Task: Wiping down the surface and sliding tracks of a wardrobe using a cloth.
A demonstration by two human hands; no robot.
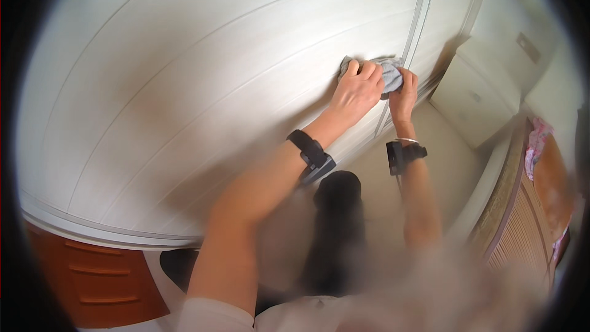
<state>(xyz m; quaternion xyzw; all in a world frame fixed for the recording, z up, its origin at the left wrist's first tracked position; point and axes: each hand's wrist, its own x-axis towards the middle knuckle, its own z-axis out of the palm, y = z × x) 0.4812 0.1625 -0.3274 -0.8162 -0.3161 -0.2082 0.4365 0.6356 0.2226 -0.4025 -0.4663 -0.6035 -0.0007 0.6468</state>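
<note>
Both my hands are on a crumpled grey cloth [391, 77] that lies against a large white grooved door panel [233, 43]. My left hand [358, 91] has its fingers curled over the cloth's left part and presses it to the panel. At the cloth's right end, my right hand [404, 93] is closed on its edge, close to the vertical metal frame strip [418, 18]. Dark bands with small devices are strapped round both my wrists. Part of the cloth is hidden under my left fingers.
A small white cabinet [476, 95] stands to the right, past the panels. Nearer on the right is a bed edge with a woven mat [519, 233] and pink fabric [538, 141]. A reddish-brown drawer unit [98, 280] sits at lower left. My dark-clothed knee [338, 193] is below my hands.
</note>
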